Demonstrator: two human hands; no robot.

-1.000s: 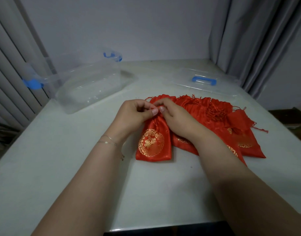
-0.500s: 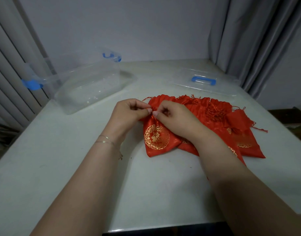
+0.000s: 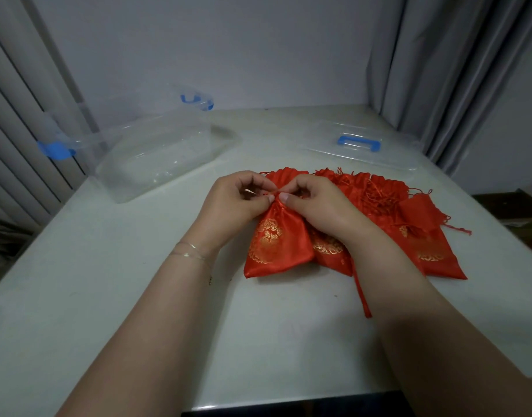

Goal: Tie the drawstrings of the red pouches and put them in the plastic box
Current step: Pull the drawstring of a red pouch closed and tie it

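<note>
A red pouch point(image 3: 276, 245) with a gold emblem lies on the table, its neck gathered tight. My left hand point(image 3: 237, 203) and my right hand point(image 3: 316, 203) each pinch the thin red drawstring at that neck, fingertips almost touching. Several more red pouches point(image 3: 415, 230) lie in an overlapping pile to the right, partly hidden under my right wrist, with tangled red cords on top. The clear plastic box point(image 3: 156, 158) with blue clips stands open at the back left, nothing inside it.
The box's clear lid point(image 3: 361, 145) with a blue handle lies flat at the back right. The white table point(image 3: 132, 296) ends at a near edge below my arms. Grey curtains hang at both sides, close to the table's corners.
The pouch's neck has been drawn tighter and its body has swung and spread toward the lower left. Both hands stay at the neck, now pinching the cord ends closer together.
</note>
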